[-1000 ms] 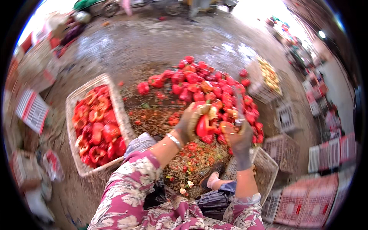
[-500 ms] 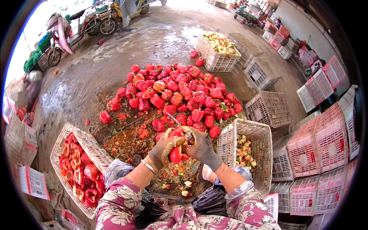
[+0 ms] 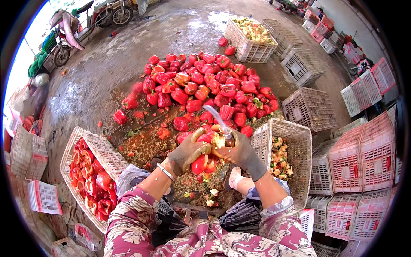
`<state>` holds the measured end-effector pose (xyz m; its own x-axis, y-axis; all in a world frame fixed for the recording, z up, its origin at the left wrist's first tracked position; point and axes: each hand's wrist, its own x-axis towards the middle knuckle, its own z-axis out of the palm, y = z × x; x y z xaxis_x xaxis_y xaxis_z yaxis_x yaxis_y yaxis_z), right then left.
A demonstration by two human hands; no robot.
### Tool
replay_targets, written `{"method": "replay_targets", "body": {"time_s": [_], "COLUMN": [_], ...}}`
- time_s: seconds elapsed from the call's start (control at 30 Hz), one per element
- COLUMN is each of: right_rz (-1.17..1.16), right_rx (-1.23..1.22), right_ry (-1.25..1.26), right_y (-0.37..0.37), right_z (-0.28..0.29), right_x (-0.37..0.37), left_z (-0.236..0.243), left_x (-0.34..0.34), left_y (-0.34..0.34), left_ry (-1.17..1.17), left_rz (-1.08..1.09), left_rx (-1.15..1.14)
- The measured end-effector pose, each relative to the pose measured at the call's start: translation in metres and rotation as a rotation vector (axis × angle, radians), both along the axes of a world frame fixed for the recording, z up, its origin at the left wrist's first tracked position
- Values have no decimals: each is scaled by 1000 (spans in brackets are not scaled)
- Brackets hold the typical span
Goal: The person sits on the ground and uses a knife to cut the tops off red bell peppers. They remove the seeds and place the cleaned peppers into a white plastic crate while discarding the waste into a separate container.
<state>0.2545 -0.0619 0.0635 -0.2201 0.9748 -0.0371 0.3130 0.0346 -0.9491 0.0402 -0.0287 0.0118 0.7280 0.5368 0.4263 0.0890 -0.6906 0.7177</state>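
Both gloved hands meet at lower centre over a floor littered with seeds and scraps. My left hand (image 3: 189, 153) is closed on a cut red pepper (image 3: 199, 164), with pale core (image 3: 218, 140) showing between the hands. My right hand (image 3: 241, 155) is closed round the handle of a knife (image 3: 217, 115), its silver blade pointing up and left, and presses against the pepper; its fingertips are partly hidden. Beyond lies a heap of whole red peppers (image 3: 196, 78). A tilted crate (image 3: 104, 150) of opened peppers stands to the left; a crate (image 3: 302, 167) holding cut cores stands to the right.
A crate (image 3: 250, 49) of yellowish scraps stands at the back, with grey crates (image 3: 301, 66) nearby. Stacked red and grey crates (image 3: 351, 154) line the right side. Parked scooters (image 3: 68, 34) stand at upper left; bags (image 3: 84, 237) lie at lower left.
The view has turned and straightened since a second ago. My hands, apart then, now meet on the pepper. The blade has swung more upright since half a second ago, and pale core shows.
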Motion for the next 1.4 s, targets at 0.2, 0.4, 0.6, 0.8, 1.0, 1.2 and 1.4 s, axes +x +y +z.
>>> {"method": "replay_targets", "body": {"time_s": [0.2, 0.4, 0.6, 0.8, 1.0, 1.2, 1.4], "right_rz": [-32, -171, -201, -362, -552, -754, -805], "right_rx": [302, 102, 309, 841, 490, 183, 97], "right_ry": [-89, -79, -78, -622, -269, -59, -31], "right_y": [-2, 2, 3, -5, -24, -88, -105], "right_z": [-26, -30, -48, -31, -4, 0, -4], "right_x": [-5, -3, -12, 7, 124, 206, 212], "left_z": [-10, -17, -18, 10, 50, 64, 82], "left_x": [10, 16, 23, 29, -10, -62, -250], "left_y": [-4, -8, -10, -15, -18, -7, -109], "left_ry": [158, -261, -102, -88, -886, -1305, -1113], "left_rz": [132, 163, 228, 67, -114, -52, 916], "left_rx": [139, -1085, -721, -600, -1553, -977, -697]}}
